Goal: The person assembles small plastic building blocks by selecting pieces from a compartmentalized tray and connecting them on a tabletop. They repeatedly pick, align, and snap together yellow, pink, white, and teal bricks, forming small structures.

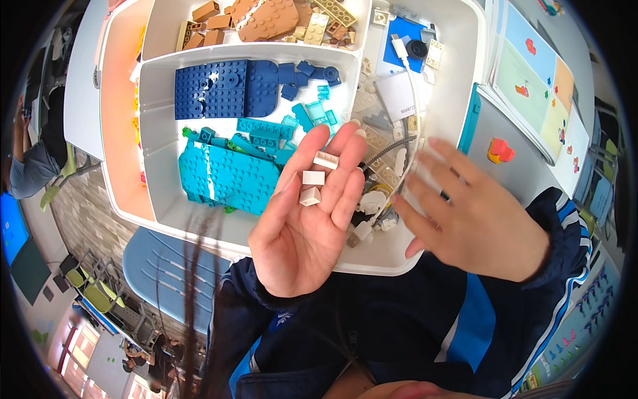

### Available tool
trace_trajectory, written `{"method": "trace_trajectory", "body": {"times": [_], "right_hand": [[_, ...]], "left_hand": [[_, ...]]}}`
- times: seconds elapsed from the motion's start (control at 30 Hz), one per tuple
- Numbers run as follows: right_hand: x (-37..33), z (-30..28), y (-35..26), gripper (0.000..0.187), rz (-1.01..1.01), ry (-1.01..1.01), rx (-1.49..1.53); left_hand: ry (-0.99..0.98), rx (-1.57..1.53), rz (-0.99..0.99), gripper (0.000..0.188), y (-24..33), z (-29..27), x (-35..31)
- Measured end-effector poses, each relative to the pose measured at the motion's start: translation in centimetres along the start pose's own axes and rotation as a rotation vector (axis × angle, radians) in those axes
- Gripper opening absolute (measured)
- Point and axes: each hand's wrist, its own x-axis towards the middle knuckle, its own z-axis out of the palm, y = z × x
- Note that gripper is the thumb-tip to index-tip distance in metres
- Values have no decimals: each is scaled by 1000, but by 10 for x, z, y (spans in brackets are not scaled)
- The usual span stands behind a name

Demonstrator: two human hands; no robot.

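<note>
Left fingers (347, 199): Mine are loosely curled, palm up and unclenched, cradling pieces rather than pinching them.
White bricks (314, 177): Three small ones rest loose in a short row, from my left fingers down to the upper palm.
Right fingers (457, 159): Spread and slightly bent, well right of the bricks, a bit blurred; I see nothing held, though their undersides are hidden.
White tray (473, 40): Divided into compartments, below both hands.
Pale pieces (374, 201): Heaped between my left and right fingers.
White cable (419, 86): Looped just beside my right fingertips.
Teal plates (229, 169): Left of my left fingers, with dark blue plates (209, 92) beyond.
Careful handling: I judge a level, cupped palm best, since tilting could spill the bricks; my right fingers should avoid snagging the cable.
</note>
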Motion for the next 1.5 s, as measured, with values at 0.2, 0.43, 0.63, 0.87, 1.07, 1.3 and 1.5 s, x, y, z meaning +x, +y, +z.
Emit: {"method": "trace_trajectory", "body": {"times": [0.2, 0.43, 0.63, 0.87, 1.07, 1.3, 1.5], "right_hand": [[-2, 9, -16, 43, -155, 20, 160], [-1, 13, -17, 48, -148, 18, 94], [-1, 14, -13, 46, -166, 49, 84], [3, 13, -10, 41, -149, 7, 151], [7, 19, -9, 39, -75, 48, 203], [11, 17, 1, 36, -93, 35, 137], [11, 13, 9, 35, -78, 26, 30]], "left_hand": [[4, -6, 16, 57, -1, -1, 1], [-1, -191, 13, 56, -2, -3, 1], [9, -292, 20, 55, -2, -1, -1], [14, -344, 23, 54, -2, -2, -2], [13, -370, 3, 53, -1, -1, -1], [15, -361, -5, 53, 0, -3, -3], [-16, -368, -13, 52, 0, -4, -2]]}}
